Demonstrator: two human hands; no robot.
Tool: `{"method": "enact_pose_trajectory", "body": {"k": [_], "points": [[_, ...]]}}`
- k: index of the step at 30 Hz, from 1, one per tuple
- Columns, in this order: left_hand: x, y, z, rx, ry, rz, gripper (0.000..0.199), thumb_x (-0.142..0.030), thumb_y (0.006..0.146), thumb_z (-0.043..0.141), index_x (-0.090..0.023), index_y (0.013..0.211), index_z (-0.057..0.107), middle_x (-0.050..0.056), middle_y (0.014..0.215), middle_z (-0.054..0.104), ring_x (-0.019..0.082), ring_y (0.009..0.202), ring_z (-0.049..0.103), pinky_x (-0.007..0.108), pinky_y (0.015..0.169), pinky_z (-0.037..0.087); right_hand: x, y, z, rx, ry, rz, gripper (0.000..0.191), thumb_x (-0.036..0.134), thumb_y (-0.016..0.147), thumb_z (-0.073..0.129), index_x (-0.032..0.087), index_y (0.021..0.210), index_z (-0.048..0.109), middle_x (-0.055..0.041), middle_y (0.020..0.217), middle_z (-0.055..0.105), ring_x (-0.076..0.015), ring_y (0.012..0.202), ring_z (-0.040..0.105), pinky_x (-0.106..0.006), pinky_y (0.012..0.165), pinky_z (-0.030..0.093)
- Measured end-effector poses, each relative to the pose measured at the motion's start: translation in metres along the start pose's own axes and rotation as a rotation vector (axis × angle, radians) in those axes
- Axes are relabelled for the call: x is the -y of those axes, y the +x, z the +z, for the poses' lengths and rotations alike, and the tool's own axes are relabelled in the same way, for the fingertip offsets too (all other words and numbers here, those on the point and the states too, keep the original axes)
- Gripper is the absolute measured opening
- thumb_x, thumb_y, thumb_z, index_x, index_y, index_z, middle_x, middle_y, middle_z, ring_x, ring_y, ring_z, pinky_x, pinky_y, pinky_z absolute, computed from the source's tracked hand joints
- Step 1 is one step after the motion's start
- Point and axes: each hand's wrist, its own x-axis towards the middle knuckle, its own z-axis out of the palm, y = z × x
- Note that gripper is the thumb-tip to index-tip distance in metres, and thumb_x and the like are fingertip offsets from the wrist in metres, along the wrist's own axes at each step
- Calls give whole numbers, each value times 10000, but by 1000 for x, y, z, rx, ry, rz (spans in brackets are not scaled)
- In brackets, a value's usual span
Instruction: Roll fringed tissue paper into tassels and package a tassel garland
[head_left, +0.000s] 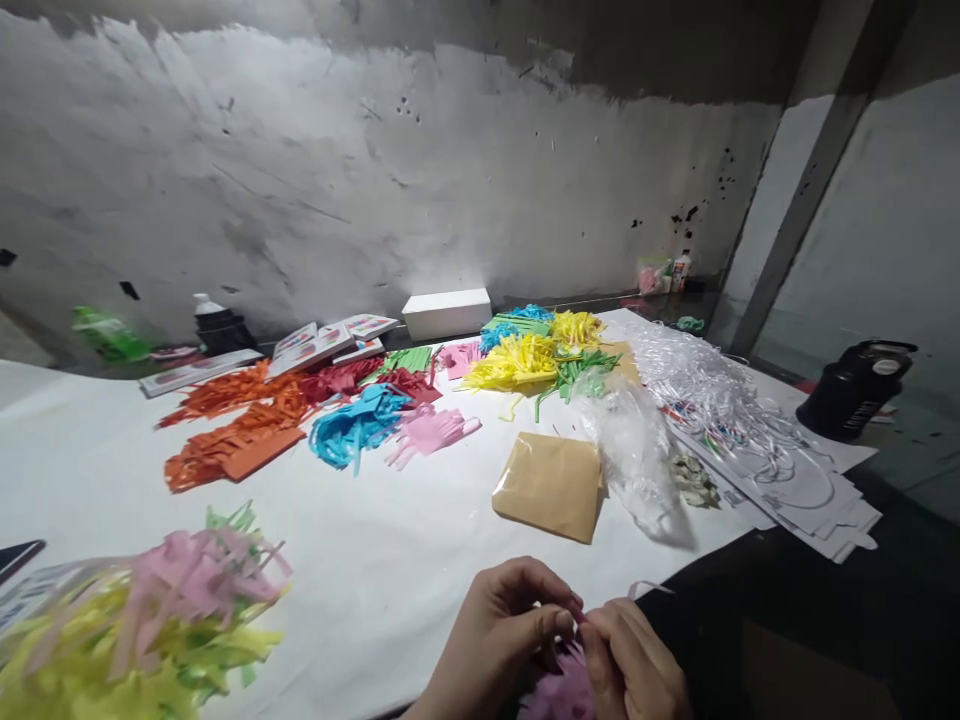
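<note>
At the front edge of the white paper-covered table [390,560], my left hand [510,630] pinches the top of a purple-pink fringed paper tassel [562,688]. My right hand [637,655] meets it from the other side, fingertips closed on the same narrow twisted end. The cut strips hang below, partly hidden behind my fingers. A thin white ribbon [651,588] curls out beyond my right hand. Just past my hands lies a flat brown paper packet [551,485], with a crumpled clear plastic bag [637,455] beside it.
Orange [232,450], blue [360,425], pink [431,430] and yellow [517,362] fringed papers lie across the table. Yellow-and-pink tassels [165,620] fill the near left. White string [697,385] is heaped at right, near a black bottle [851,390]. A white box [446,315] stands by the wall.
</note>
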Motion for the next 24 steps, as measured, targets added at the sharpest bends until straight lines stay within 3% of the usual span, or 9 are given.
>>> {"method": "enact_pose_trajectory", "body": {"k": [7, 14, 19, 24], "points": [[4, -17, -18, 39, -71, -29, 324, -315, 564, 944, -134, 667, 695, -20, 710, 615, 46, 463, 492, 170, 431, 377, 0, 7, -7, 244, -20, -197, 225, 168, 1030, 408, 205, 857, 548, 4, 679, 573, -141, 623, 547, -256, 607, 440], [2, -31, -29, 59, -38, -111, 317, -311, 618, 917, -138, 724, 674, -17, 579, 640, 50, 410, 469, 156, 402, 320, 14, 14, -7, 285, 14, -303, 249, 174, 1037, 379, 211, 845, 533, 17, 635, 561, -131, 570, 552, -262, 581, 456], [4, -35, -35, 75, -55, -104, 297, -286, 583, 930, -128, 657, 689, -15, 612, 629, 56, 448, 492, 164, 428, 361, 16, 12, -2, 250, 87, -251, 284, 194, 1041, 362, 221, 814, 532, 23, 601, 552, -130, 543, 536, -257, 541, 446], [4, -39, -34, 41, -3, -51, 290, -275, 566, 934, -125, 619, 692, -8, 638, 620, 73, 510, 524, 177, 483, 414, 9, 3, -1, 365, 64, -290, 140, 116, 980, 446, 197, 957, 558, -5, 722, 649, -142, 635, 624, -290, 700, 529]]}}
